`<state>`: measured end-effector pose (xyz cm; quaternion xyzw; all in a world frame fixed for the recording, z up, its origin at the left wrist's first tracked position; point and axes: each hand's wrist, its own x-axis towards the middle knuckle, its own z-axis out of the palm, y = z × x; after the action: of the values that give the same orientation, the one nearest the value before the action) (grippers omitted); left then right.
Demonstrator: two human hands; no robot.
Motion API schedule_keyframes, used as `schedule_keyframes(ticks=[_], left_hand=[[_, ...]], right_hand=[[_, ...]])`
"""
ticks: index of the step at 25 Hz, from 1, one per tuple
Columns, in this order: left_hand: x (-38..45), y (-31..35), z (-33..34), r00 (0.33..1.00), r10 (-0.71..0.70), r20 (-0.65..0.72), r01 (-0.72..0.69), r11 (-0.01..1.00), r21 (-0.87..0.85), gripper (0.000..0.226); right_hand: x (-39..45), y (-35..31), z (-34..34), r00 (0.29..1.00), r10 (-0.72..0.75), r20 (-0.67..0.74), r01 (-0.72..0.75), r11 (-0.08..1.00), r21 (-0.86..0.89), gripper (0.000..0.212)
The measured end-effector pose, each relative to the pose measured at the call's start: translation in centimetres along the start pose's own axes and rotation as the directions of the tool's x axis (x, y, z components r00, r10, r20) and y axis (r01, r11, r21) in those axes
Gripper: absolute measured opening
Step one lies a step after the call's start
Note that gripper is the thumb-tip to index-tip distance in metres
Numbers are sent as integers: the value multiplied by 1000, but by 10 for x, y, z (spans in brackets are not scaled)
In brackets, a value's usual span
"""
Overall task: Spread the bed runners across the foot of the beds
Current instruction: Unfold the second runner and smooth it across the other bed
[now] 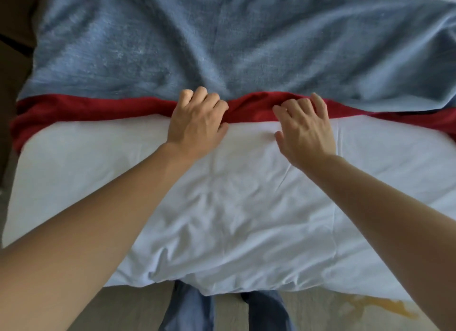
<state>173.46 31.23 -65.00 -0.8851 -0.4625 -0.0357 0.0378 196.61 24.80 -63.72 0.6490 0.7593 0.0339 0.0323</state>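
Note:
A red bed runner [98, 111] lies as a narrow, bunched band across the bed from left edge to right edge. Beyond it spreads a blue-grey cloth [172, 41], whose near edge overlaps the red band. On the near side lies the white sheet [234, 207] at the foot of the bed. My left hand [197, 125] rests on the red runner near the middle, fingers curled into the fabric. My right hand [306, 130] lies beside it to the right, fingers bent and spread on the runner's near edge.
The bed's foot edge hangs over a grey floor [133, 311], where my legs in blue trousers [187, 311] stand. A yellow mark [385, 306] shows on the floor at the right. Dark flooring [12, 59] runs along the bed's left side.

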Motion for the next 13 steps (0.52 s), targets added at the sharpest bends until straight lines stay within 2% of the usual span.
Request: schedule_keyframes(ticks=[1, 3, 8, 13], left_hand=[[-1, -3, 2, 1000, -3, 31, 1, 999, 37, 23], [4, -6, 1, 1000, -1, 6, 1, 997, 76, 19], [14, -9, -1, 997, 36, -64, -35, 999, 20, 22], [-6, 5, -2, 987, 154, -39, -147, 980, 135, 19]], right_hand=[[4, 3, 1, 1000, 10, 9, -10, 1000, -9, 34], [14, 7, 3, 1000, 17, 8, -17, 999, -28, 27], [22, 15, 2, 996, 30, -87, -31, 999, -7, 25], [4, 19, -11, 989, 9, -146, -2, 999, 45, 26]])
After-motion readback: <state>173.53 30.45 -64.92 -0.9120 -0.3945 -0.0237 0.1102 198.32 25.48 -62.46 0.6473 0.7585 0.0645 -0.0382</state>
